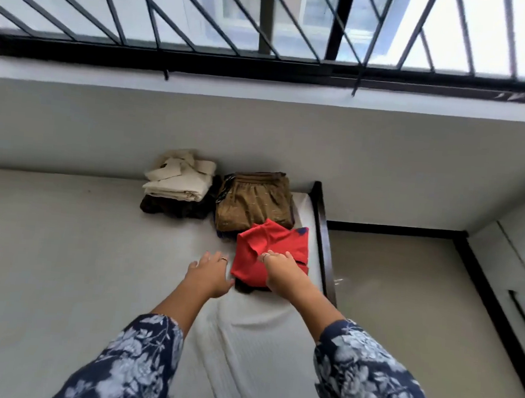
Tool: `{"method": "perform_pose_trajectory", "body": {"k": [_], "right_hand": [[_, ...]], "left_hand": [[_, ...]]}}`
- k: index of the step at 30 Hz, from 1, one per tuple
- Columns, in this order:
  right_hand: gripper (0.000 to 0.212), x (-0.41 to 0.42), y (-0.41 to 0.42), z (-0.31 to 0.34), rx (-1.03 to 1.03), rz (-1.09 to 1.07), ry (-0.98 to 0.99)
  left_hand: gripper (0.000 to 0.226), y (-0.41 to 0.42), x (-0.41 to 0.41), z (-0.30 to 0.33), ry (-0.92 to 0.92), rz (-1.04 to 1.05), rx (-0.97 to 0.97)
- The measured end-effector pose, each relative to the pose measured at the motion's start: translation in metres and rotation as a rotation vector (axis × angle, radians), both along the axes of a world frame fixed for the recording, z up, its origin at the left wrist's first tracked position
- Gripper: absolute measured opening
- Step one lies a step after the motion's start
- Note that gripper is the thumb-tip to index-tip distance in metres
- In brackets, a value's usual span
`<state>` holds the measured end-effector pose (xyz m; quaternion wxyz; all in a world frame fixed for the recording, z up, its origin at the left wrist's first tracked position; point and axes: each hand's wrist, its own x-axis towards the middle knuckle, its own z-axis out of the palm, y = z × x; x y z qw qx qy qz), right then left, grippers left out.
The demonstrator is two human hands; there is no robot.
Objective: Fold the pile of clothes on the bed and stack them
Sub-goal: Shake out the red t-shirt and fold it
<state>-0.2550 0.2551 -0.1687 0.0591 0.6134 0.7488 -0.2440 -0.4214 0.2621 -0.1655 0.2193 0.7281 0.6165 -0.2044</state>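
Folded red garment (268, 247): soft cloth, roughly square, topping a dark item at the near right edge of the bed (61, 229). Right hand (280, 268) rests flat on it, fingers extended, gripping nothing. Left hand (208, 273) lies alongside with fingers spread, thumb at the garment's edge. Behind stand a brown folded stack (254, 201) and a cream stack (178, 180) against the wall.

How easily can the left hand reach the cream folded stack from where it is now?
Probably yes. The left hand hovers open over bare sheet, and nothing lies between it and the cream folded stack; it must only stretch farther forward.
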Motion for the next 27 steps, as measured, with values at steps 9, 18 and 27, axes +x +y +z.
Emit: {"method": "perform_pose_trajectory", "body": {"k": [9,18,27], "right_hand": [[0.043,0.135,-0.058,0.057,0.004,-0.163,0.041],[0.045,0.197,-0.096,0.101,0.117,-0.358,0.024],[0.047,0.223,-0.159,0.12,0.125,-0.558,-0.047]], "left_hand": [[0.074,-0.029,0.121,0.055,0.016,-0.096,0.003],[0.075,-0.044,0.21,0.104,-0.031,-0.298,0.164],[0.074,-0.06,0.251,0.13,0.024,-0.529,0.194]]}}
